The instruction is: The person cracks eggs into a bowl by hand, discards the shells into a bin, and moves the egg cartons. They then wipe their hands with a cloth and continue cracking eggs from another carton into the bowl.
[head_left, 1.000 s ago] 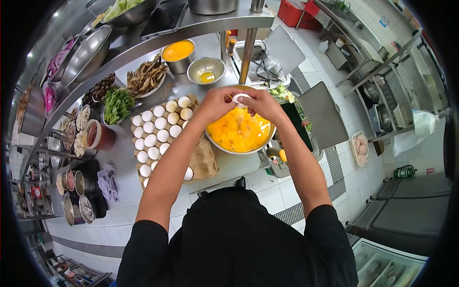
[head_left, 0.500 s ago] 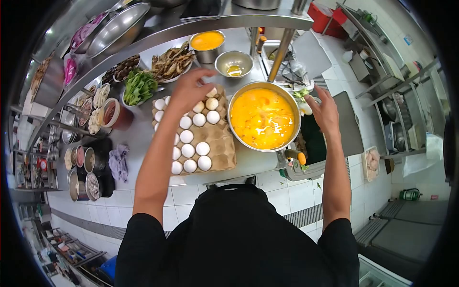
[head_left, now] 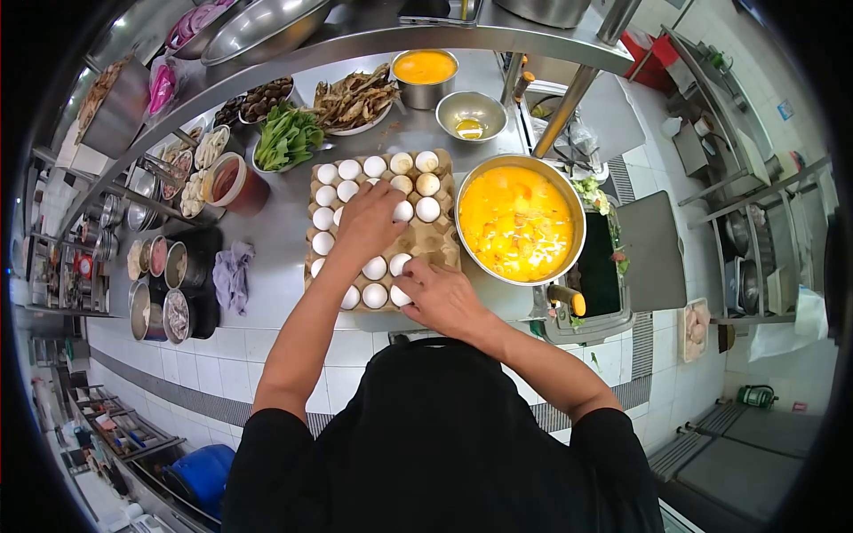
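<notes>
On the steel counter (head_left: 277,253), going by the head cam, the egg tray (head_left: 434,240) sits just beside a wide metal bowl (head_left: 522,282) of yolk (head_left: 515,218), probably so both are in easy reach. Left hand (head_left: 368,218) is curled over the tray's middle; honestly can't tell if it's pinching anything. Right hand (head_left: 437,295) has bent fingers against a near-corner egg (head_left: 401,294), firm grip or not, no idea. Tray looks like bumpy molded pulp, its cups likely stopping the smooth white eggs (head_left: 374,294) rolling; that yolk's glossy and lumpy.
</notes>
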A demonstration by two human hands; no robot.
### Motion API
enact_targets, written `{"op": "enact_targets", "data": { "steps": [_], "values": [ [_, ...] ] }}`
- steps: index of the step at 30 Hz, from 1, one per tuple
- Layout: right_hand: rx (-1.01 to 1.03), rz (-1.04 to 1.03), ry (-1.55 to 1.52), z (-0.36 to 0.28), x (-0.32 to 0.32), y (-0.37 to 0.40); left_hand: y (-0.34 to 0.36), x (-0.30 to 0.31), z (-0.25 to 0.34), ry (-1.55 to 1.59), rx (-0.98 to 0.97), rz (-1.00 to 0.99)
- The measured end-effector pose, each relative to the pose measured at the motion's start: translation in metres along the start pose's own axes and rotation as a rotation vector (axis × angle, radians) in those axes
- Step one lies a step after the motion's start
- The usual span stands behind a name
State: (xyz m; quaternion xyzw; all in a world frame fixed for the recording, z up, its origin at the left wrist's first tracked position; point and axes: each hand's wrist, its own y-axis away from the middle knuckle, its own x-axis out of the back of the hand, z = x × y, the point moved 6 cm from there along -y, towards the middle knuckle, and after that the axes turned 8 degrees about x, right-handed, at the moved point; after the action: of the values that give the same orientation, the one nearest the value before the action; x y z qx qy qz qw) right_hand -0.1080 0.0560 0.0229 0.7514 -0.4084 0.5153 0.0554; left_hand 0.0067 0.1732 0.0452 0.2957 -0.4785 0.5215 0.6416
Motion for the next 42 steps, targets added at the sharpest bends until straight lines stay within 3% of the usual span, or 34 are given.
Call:
{"op": "enact_targets", "data": {
  "steps": [4, 5, 7, 8, 10, 12, 14, 16, 19, 22, 23, 24, 26, 30, 33, 34, 36, 42],
  "values": [
    [-0.102, 0.118, -0.182, 0.011, 0.008, 0.007, 0.004, 0.004, -0.001, 0.084, -0.032, 0.061],
    [-0.222, 0.212, -0.446, 0.027, 0.015, 0.014, 0.004, 0.005, -0.004, 0.083, -0.037, 0.062],
    [-0.370, 0.457, -0.798, 0.065, 0.031, 0.031, -0.001, 0.006, -0.025, 0.607, 0.274, -0.042],
    [-0.398, 0.603, -0.885, 0.089, 0.041, 0.040, -0.004, 0.005, -0.028, 0.607, 0.267, -0.045],
    [-0.563, 0.829, -0.693, 0.133, 0.092, 0.053, -0.013, -0.009, -0.035, 1.346, 0.278, -0.118],
    [-0.593, 1.067, -0.855, 0.181, 0.125, 0.061, -0.026, -0.016, -0.023, 1.457, 0.260, -0.178],
    [-0.674, 1.228, -1.041, 0.219, 0.142, 0.066, -0.039, -0.022, 0.003, 1.822, 0.305, -0.278],
    [-0.682, 1.380, -0.959, 0.250, 0.150, 0.071, -0.057, -0.040, 0.019, 1.886, 0.304, -0.325],
    [-0.857, 1.541, -0.688, 0.264, 0.163, 0.071, -0.076, -0.054, 0.050, 1.962, 0.304, -0.403],
    [-0.931, 1.561, -0.450, 0.295, 0.155, 0.064, -0.096, -0.067, 0.074, 1.948, 0.242, -0.472],
    [-0.737, 1.403, -0.476, 0.318, 0.145, 0.054, -0.100, -0.069, 0.082, 1.920, 0.222, -0.489],
    [-0.778, 1.214, -0.477, 0.305, 0.145, 0.039, -0.104, -0.069, 0.088, 1.918, 0.223, -0.497],
    [-0.796, 1.259, -0.753, 0.273, 0.160, 0.043, -0.111, -0.068, 0.100, 1.941, 0.216, -0.548],
    [-0.707, 1.153, -0.914, 0.247, 0.172, 0.060, -0.122, -0.076, 0.113, 1.845, 0.326, -0.642],
    [-0.752, 0.777, -1.119, 0.222, 0.161, 0.062, -0.134, -0.087, 0.120, 1.331, 0.209, -0.651],
    [-0.757, 0.782, -1.117, 0.219, 0.162, 0.066, -0.133, -0.086, 0.125, 1.331, 0.209, -0.658],
    [-0.750, 0.651, -1.112, 0.210, 0.160, 0.068, -0.132, -0.060, 0.150, 0.917, -0.263, -0.335],
    [-0.716, 0.494, -1.146, 0.207, 0.149, 0.072, -0.128, -0.062, 0.163, 0.701, -0.222, -0.452]
  ]
}}
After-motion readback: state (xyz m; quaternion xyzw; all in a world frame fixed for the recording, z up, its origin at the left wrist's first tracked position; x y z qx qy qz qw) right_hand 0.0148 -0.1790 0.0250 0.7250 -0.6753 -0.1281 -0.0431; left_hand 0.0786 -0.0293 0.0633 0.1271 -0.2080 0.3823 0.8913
